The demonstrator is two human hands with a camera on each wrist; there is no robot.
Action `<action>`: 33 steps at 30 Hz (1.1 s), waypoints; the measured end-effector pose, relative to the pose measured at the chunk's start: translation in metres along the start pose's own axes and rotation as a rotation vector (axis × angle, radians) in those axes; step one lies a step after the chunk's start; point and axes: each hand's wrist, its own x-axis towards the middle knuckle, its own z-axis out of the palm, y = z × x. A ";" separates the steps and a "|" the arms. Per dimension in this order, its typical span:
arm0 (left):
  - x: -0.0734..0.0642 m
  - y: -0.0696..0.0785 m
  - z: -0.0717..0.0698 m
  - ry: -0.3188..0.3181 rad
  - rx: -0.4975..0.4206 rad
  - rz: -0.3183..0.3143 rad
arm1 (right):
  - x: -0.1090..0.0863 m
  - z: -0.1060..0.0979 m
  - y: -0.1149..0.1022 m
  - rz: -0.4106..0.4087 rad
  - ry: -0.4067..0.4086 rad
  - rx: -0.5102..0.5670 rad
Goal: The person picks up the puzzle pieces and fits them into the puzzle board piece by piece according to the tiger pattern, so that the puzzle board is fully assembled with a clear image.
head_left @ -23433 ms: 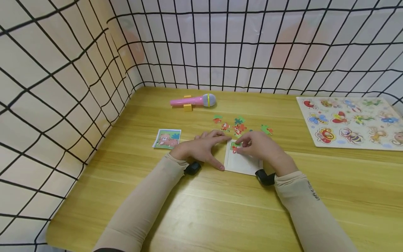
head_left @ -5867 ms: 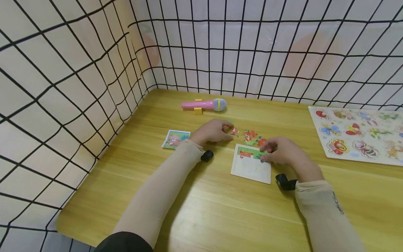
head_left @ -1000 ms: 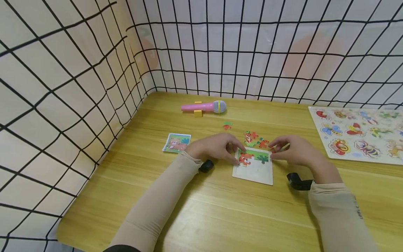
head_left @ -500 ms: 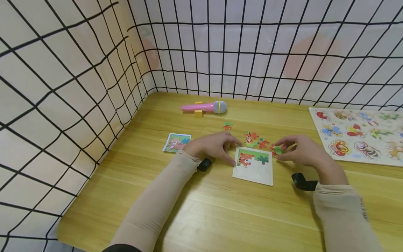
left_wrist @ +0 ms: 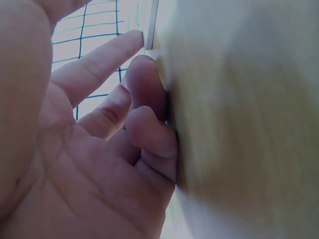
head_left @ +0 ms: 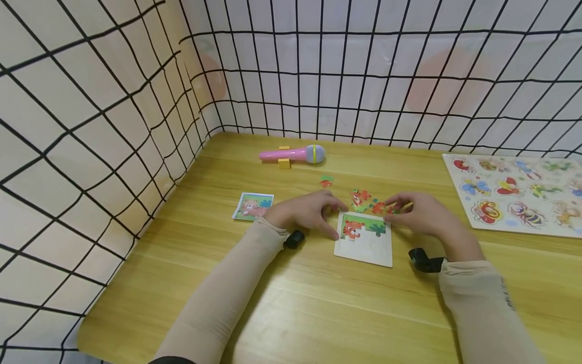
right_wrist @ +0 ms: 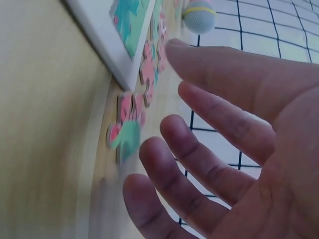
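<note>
A white puzzle board (head_left: 364, 252) lies on the table, its upper part filled with green pieces and an orange tiger face (head_left: 351, 229). At its left side is my left hand (head_left: 313, 211), thumb and index fingertips right at the edge. The left wrist view shows the index finger stretched to the board's edge (left_wrist: 151, 25), the other fingers bent against the table. My right hand (head_left: 420, 215) hovers by the top right corner, above loose puzzle pieces (head_left: 361, 196). Its fingers are spread and hold nothing in the right wrist view, with a green-and-red piece (right_wrist: 128, 137) below them.
One loose puzzle piece (head_left: 326, 181) lies apart behind the left hand. Farther left is a small picture card (head_left: 252, 206). A pink toy microphone (head_left: 291, 154) rests at the back, and a wooden insect puzzle board (head_left: 518, 197) at the right. Black netting (head_left: 345, 76) encloses the table.
Several pieces have gone into the board, the tiger face latest. My left hand has moved from the loose pieces to the board's edge. My right hand went right, then back left.
</note>
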 end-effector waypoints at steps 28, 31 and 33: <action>0.001 -0.005 0.000 -0.006 0.058 0.064 | 0.070 0.008 -0.032 -0.087 -0.090 -0.164; 0.001 -0.006 0.000 -0.003 0.063 0.067 | 0.073 0.010 -0.034 -0.097 -0.083 -0.165; 0.001 -0.007 -0.001 -0.002 0.065 0.069 | 0.073 0.011 -0.035 -0.093 -0.079 -0.157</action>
